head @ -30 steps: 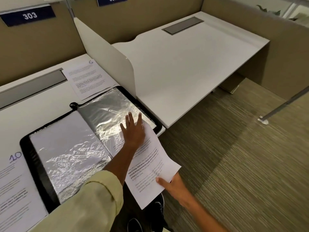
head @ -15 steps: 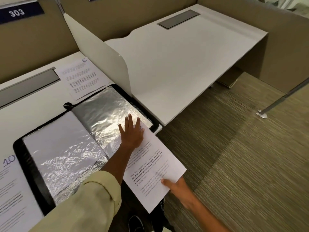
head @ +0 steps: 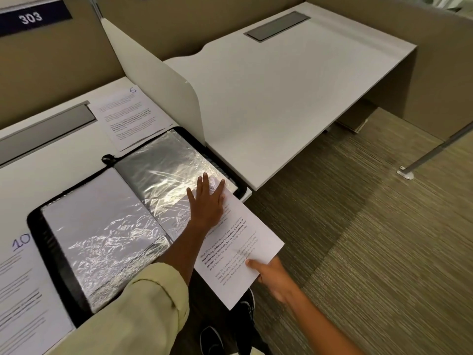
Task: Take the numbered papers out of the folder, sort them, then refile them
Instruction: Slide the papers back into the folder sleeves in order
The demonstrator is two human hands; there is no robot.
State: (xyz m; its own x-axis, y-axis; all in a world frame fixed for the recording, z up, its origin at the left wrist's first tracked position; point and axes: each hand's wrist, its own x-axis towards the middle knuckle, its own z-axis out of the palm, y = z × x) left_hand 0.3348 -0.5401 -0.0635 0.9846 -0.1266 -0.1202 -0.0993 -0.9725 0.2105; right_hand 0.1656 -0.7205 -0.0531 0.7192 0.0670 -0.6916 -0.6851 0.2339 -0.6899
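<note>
Protruding paper (head: 238, 254) pinched by right hand (head: 275, 279)

Open black folder (head: 51, 242) of crinkled sleeves, printed paper (head: 238, 252) half out at right edge.

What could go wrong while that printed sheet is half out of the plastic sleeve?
The white printed sheet hangs well past the desk edge, pinched only at its near corner by the right hand; it could bend or crease. The left hand presses flat where paper meets the crinkled clear sleeve of the black folder; that pressure might snag or tear the sheet.
</note>
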